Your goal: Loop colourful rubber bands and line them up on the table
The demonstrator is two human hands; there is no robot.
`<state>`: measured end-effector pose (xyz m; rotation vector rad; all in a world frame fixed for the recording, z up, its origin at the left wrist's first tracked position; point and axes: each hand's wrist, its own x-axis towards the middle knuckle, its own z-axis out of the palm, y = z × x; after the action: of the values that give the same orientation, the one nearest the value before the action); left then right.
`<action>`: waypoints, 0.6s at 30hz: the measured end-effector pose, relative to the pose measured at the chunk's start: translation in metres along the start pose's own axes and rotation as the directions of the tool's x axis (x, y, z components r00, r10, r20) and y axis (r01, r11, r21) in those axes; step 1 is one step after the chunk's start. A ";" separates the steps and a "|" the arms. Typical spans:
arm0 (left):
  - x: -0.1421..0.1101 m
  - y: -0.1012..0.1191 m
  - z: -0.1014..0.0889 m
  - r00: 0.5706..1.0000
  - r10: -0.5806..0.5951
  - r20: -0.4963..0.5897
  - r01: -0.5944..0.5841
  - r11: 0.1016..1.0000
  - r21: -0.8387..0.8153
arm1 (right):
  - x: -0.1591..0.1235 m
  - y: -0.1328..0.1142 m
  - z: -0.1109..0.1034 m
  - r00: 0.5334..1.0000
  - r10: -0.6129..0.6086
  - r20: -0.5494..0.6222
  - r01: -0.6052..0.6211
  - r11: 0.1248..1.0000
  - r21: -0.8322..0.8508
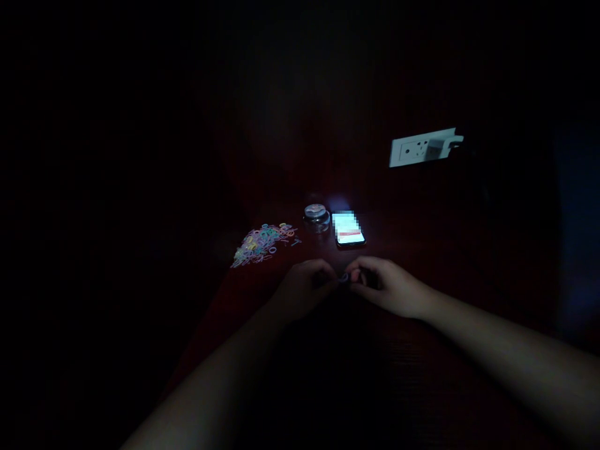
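Between my two hands is a small pale purple elastic band. My left hand pinches its near-left side between thumb and fingers. From the right, my right hand has its thumb and fingertips closed at the band's other side. Dim light hides exactly how the fingertips grip it. A loose heap of small elastic bands in pink, purple, green and yellow lies beyond my left hand.
Behind my hands a phone with a lit screen lies on the dark reddish table. A small clear jar with a lid stands beside it. Farther right is a white wall socket with a plug in it. Most surroundings are black.
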<state>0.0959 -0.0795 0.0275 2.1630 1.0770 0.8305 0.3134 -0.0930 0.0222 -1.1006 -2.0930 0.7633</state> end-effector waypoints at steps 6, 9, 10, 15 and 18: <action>0.001 -0.004 0.001 0.998 0.041 0.041 -0.040 0.999 -0.015 | 0.000 -0.001 0.001 1.000 -0.012 0.024 0.012 1.000 -0.011; 0.001 -0.004 0.003 0.997 0.039 0.064 -0.037 0.999 -0.033 | 0.000 0.001 0.000 0.999 -0.010 0.031 0.011 1.000 -0.027; 0.001 -0.004 0.003 0.997 0.033 0.067 -0.031 0.999 -0.035 | 0.000 0.001 0.000 0.999 -0.017 0.040 0.019 0.999 -0.042; 0.001 -0.003 0.002 0.998 0.012 0.068 -0.009 0.999 -0.039 | 0.001 0.004 0.000 0.998 -0.029 0.055 0.034 0.996 -0.081; 0.001 -0.005 0.002 0.998 0.010 0.062 -0.007 0.999 -0.047 | 0.002 0.007 0.000 0.999 -0.008 0.034 0.012 0.995 -0.098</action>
<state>0.0955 -0.0767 0.0232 2.1421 1.0084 0.7797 0.3158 -0.0878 0.0177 -1.1359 -2.1831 0.6851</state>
